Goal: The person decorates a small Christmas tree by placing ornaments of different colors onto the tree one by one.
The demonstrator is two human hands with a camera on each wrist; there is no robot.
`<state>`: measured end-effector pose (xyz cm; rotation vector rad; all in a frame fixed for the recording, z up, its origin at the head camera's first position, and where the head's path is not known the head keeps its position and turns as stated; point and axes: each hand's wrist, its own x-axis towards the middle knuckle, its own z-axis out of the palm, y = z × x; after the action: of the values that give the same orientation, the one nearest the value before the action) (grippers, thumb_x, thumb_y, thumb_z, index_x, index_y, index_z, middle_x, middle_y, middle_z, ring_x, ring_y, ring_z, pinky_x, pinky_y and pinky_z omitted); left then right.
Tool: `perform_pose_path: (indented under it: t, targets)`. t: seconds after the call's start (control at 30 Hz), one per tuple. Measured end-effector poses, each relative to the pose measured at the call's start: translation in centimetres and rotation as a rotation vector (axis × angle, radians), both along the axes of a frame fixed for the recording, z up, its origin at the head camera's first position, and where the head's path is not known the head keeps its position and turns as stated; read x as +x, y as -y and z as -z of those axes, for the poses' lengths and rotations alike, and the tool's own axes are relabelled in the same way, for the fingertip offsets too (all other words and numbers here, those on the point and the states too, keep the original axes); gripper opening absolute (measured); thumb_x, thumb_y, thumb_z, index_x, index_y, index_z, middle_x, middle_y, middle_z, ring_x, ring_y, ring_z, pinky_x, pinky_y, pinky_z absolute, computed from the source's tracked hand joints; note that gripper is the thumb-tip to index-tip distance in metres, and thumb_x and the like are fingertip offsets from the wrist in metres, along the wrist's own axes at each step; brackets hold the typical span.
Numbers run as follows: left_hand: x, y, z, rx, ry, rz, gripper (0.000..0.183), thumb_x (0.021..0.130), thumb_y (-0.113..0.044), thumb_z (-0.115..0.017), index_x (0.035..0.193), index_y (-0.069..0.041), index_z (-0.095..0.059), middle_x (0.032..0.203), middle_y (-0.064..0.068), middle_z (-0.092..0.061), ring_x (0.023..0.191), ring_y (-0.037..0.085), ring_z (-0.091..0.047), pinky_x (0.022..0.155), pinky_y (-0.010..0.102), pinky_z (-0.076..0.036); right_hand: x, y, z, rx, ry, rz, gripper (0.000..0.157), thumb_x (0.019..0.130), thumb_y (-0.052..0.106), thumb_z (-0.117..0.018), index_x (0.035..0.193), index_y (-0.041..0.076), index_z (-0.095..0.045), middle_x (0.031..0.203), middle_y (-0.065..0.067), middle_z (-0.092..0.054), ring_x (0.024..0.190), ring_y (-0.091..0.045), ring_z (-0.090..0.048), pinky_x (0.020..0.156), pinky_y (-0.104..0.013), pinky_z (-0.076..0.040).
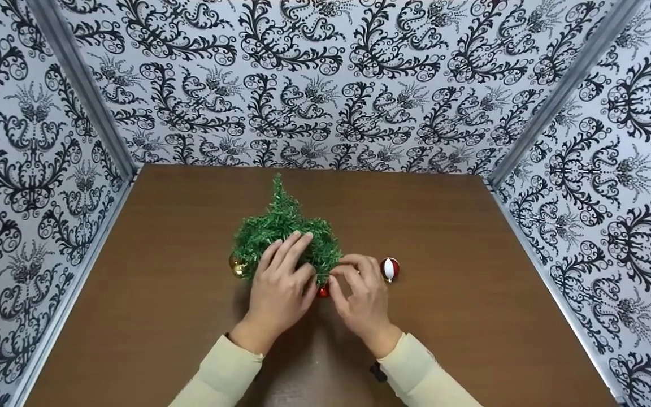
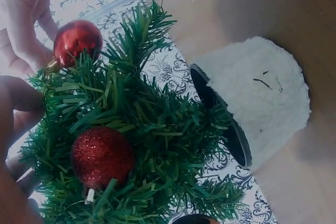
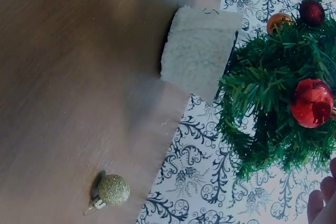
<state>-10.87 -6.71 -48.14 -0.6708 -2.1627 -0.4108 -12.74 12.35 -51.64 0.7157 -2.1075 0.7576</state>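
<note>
A small green artificial Christmas tree (image 1: pixel 280 226) stands on the table, its base (image 2: pixel 257 93) wrapped in fuzzy white material. My left hand (image 1: pixel 283 282) lies over its near side, thumb and index finger pinching a branch tip while the other fingers extend across the greenery. From the right, my right hand (image 1: pixel 362 291) pinches at the gold loop of a shiny red bauble (image 2: pixel 77 43) beside that branch; the exact contact is partly hidden. A glittery red bauble (image 2: pixel 102 156) hangs lower among the needles. A gold bauble (image 1: pixel 237 265) shows on the tree's left side.
To the right of my right hand lies a red-and-white bauble (image 1: pixel 390 269) on the brown table (image 1: pixel 444 339). A glittery gold bauble (image 3: pixel 114 189) rests on the table too. Patterned walls (image 1: pixel 303 85) enclose the back and sides.
</note>
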Motion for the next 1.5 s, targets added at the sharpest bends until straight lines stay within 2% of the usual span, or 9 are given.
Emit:
perform_pose_path:
  t: [0.1, 0.23, 0.43, 0.7, 0.97, 1.13, 1.3, 1.4, 1.5]
  targets:
    - [0.0, -0.1, -0.2, -0.007, -0.012, -0.010, 0.013, 0.079, -0.018, -0.075, 0.075, -0.009, -0.066, 0.143, 0.014, -0.053, 0.138, 0.030, -0.043, 0.111, 0.050, -0.030, -0.2, 0.0, -0.1, -0.012, 0.005, -0.023, 0.005, 0.086, 0.016, -0.072, 0.090, 0.014, -0.070, 0.119, -0.007, -0.062, 0.112, -0.024, -0.056, 0.096, -0.038, -0.044]
    - [-0.1, -0.2, -0.5, 0.016, -0.022, -0.024, 0.012, 0.080, -0.017, -0.074, 0.074, -0.009, -0.067, 0.141, 0.014, -0.055, 0.135, 0.030, -0.046, 0.111, 0.050, -0.031, -0.4, 0.1, -0.4, -0.056, 0.076, -0.053, 0.006, 0.086, 0.014, -0.073, 0.091, 0.014, -0.070, 0.125, -0.005, -0.063, 0.118, -0.019, -0.055, 0.099, -0.035, -0.045]
    - [-0.1, -0.5, -0.5, 0.043, -0.033, -0.070, 0.011, 0.080, -0.016, -0.074, 0.075, -0.009, -0.068, 0.138, 0.014, -0.058, 0.132, 0.031, -0.049, 0.109, 0.051, -0.033, -0.3, 0.4, -0.6, -0.099, 0.164, -0.046, 0.005, 0.088, 0.014, -0.074, 0.091, 0.016, -0.071, 0.119, -0.001, -0.065, 0.116, -0.013, -0.054, 0.096, -0.035, -0.048]
    - [-0.2, -0.8, -0.4, 0.073, -0.062, -0.092, 0.014, 0.084, -0.016, -0.073, 0.074, -0.008, -0.068, 0.135, 0.014, -0.060, 0.130, 0.031, -0.051, 0.109, 0.051, -0.033, -0.5, 0.7, -0.7, -0.166, 0.211, -0.070, 0.002, 0.091, 0.013, -0.070, 0.091, 0.014, -0.071, 0.112, 0.000, -0.067, 0.109, -0.017, -0.056, 0.092, -0.039, -0.047]
    - [-0.2, -0.8, 0.0, 0.005, -0.092, -0.137, 0.011, 0.076, -0.013, -0.079, 0.075, -0.009, -0.068, 0.133, 0.013, -0.061, 0.127, 0.031, -0.053, 0.109, 0.049, -0.035, -0.9, 0.5, -0.7, -0.065, 0.191, -0.036, 0.007, 0.081, 0.011, -0.076, 0.084, 0.013, -0.070, 0.105, 0.000, -0.066, 0.104, -0.020, -0.057, 0.090, -0.040, -0.047]
    - [-0.2, -0.6, 0.3, -0.062, -0.067, -0.131, 0.010, 0.076, -0.012, -0.078, 0.078, -0.010, -0.069, 0.139, 0.014, -0.057, 0.132, 0.031, -0.049, 0.111, 0.048, -0.032, -1.0, 0.3, -0.6, 0.035, 0.165, -0.021, 0.015, 0.076, 0.009, -0.080, 0.083, 0.016, -0.069, 0.112, -0.001, -0.064, 0.109, -0.022, -0.056, 0.092, -0.040, -0.049]
    - [0.0, -0.4, 0.3, -0.091, -0.006, -0.112, 0.013, 0.080, -0.015, -0.076, 0.088, -0.009, -0.067, 0.143, 0.014, -0.054, 0.136, 0.031, -0.045, 0.114, 0.047, -0.028, -1.0, 0.1, -0.5, 0.076, 0.147, -0.042, 0.015, 0.074, 0.011, -0.081, 0.083, 0.012, -0.069, 0.118, -0.004, -0.063, 0.114, -0.024, -0.055, 0.093, -0.041, -0.048]
    - [0.2, -0.3, 0.1, -0.087, 0.032, -0.094, 0.021, 0.081, -0.019, -0.074, 0.097, -0.008, -0.066, 0.144, 0.014, -0.052, 0.137, 0.030, -0.043, 0.114, 0.047, -0.027, -0.9, -0.1, -0.5, 0.058, 0.134, -0.078, 0.017, 0.074, 0.009, -0.081, 0.084, 0.010, -0.068, 0.121, -0.006, -0.063, 0.116, -0.027, -0.054, 0.095, -0.043, -0.046]
    - [0.5, -0.1, -0.1, -0.058, 0.068, -0.082, 0.041, 0.078, -0.027, -0.074, 0.112, -0.006, -0.065, 0.147, 0.014, -0.048, 0.139, 0.030, -0.040, 0.114, 0.048, -0.026, -0.7, -0.3, -0.7, 0.040, 0.123, -0.113, 0.018, 0.075, 0.008, -0.080, 0.088, 0.010, -0.068, 0.125, -0.006, -0.062, 0.120, -0.027, -0.053, 0.099, -0.044, -0.044]
